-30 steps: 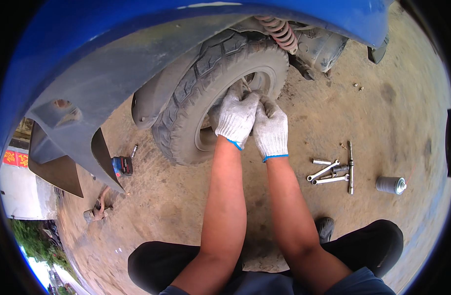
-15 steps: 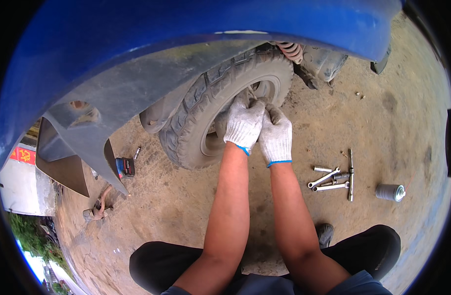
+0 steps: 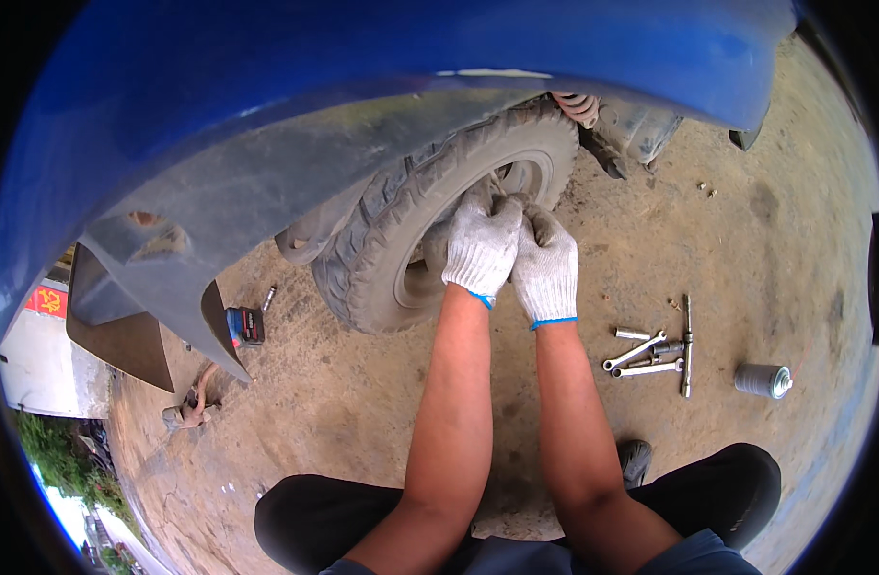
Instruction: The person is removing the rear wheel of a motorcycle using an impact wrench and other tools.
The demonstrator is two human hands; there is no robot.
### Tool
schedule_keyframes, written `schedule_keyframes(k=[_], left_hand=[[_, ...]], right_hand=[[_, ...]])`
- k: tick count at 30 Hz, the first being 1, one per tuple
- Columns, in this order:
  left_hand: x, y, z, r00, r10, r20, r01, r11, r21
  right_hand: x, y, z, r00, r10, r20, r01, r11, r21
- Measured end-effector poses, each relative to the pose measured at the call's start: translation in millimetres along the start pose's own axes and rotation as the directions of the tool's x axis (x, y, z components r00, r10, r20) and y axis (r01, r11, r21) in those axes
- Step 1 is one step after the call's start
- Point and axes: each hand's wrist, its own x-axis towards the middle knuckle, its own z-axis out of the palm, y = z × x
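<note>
Side by side at the centre of the wheel, both my hands wear white knitted gloves with blue cuffs. My left hand point(image 3: 483, 235) is closed at the wheel hub, its fingertips hidden behind the glove's back. Pressed close beside it, my right hand point(image 3: 545, 259) has its fingers curled in toward the same spot. What they grip there is hidden from view. The wheel has a muddy, knobbly tyre point(image 3: 377, 240) and a dusty rim point(image 3: 406, 278). It sits under a blue vehicle body point(image 3: 363, 57) with a grey inner fender point(image 3: 296, 163).
To the right lie combination wrenches point(image 3: 650, 370), a sliding T-bar point(image 3: 688, 345), a socket point(image 3: 632, 333) and a spray can point(image 3: 763, 380). Small nuts point(image 3: 708, 190) lie farther off. A cordless power tool point(image 3: 245, 327) and a rusty metal part point(image 3: 192, 410) are at left. A coil spring point(image 3: 578, 107) shows behind the wheel.
The view has shifted slightly, so the whole scene sits a little lower and to the right. Both hands stay together at the hub with almost the same curl.
</note>
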Motion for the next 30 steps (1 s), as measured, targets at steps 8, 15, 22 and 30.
schedule_keyframes(k=[8, 15, 22, 30], left_hand=[[0.2, 0.1, 6.8, 0.999, -0.035, -0.010, 0.035, 0.999, 0.026], [1.8, -6.4, 6.5, 0.999, 0.032, 0.002, -0.032, 0.999, -0.012], [1.2, -8.8, 0.2, 0.999, 0.048, -0.011, -0.049, 0.999, -0.013], [0.2, 4.2, 7.7, 0.998, 0.058, -0.034, -0.053, 0.989, 0.137]], right_hand=[[2.9, 8.6, -1.2, 0.999, -0.016, -0.027, 0.017, 1.000, 0.006], [6.1, 17.8, 0.5, 1.000, 0.009, -0.022, -0.008, 0.999, 0.052], [0.5, 13.6, 7.9, 1.000, 0.002, 0.008, -0.002, 0.999, 0.050], [5.1, 2.9, -2.5, 0.998, 0.046, 0.050, -0.055, 0.975, 0.214]])
